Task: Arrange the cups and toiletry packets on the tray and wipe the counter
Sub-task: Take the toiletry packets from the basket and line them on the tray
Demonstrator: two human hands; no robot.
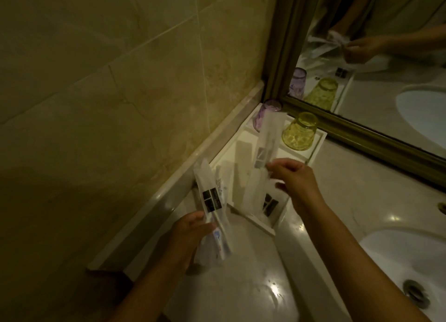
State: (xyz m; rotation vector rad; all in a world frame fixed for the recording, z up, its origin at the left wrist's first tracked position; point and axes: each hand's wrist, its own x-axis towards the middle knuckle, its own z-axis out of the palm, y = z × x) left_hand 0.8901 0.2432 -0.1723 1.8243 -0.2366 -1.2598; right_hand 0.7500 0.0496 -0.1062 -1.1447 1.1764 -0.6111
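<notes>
- Left hand grips several toiletry packets above the tabletop.
- Right hand pinches one long packet over the white tray.
- Purple cup and yellow cup sit upside down at the tray's far end.

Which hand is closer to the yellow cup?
The right hand. It holds a packet up just below the yellow cup on the tray. The left hand is lower down, off the tray's near end.

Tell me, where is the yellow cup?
The yellow cup stands upside down at the far end of the white tray, just below the mirror frame, with the purple cup to its left.
</notes>
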